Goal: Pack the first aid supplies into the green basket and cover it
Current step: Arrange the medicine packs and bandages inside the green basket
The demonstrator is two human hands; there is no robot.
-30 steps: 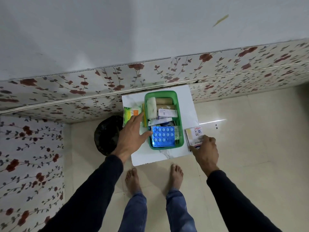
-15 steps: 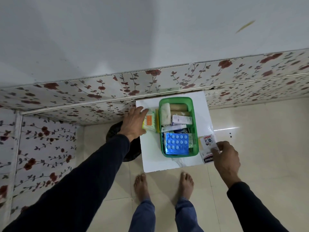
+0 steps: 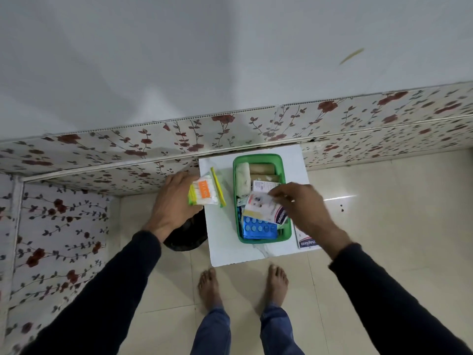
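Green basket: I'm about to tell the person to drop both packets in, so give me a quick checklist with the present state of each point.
1. Right hand has a grip on the plaster packet: ok, held over the green basket.
2. Left hand has a grip on the cotton swab pack: ok, though off to the basket's left.
3. Basket sits fully on the white table: ok.
4. Room left inside: cannot tell; bandage rolls and blue blister pack already fill much of it.
5. All supplies collected: not ok, a second plaster packet lies on the table.
6. Cover at hand: cannot tell, none identified.
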